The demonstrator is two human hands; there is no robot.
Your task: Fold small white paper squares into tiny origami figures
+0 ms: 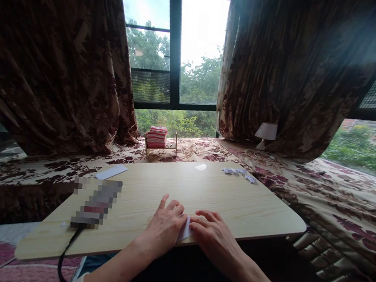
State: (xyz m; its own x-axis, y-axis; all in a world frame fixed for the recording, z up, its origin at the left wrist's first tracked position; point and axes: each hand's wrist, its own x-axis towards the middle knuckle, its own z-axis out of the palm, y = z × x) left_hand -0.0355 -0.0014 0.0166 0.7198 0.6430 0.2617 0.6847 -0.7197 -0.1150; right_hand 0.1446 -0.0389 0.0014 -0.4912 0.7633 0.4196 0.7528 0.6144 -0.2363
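Note:
A small piece of folded white paper lies at the near edge of the pale wooden table, between my two hands. My left hand grips its left side, one finger lifted and stretched forward and the others bent down at the paper. From the right, my right hand pinches the upper right side of the paper with bent fingers. Both hands partly cover the paper, so its full shape is hidden.
Folded paper pieces lie at the table's far right, with a white scrap beside them. A stack of white paper sits far left, near a pixelated dark object with a black cable. Beyond stand striped cloths and a lamp.

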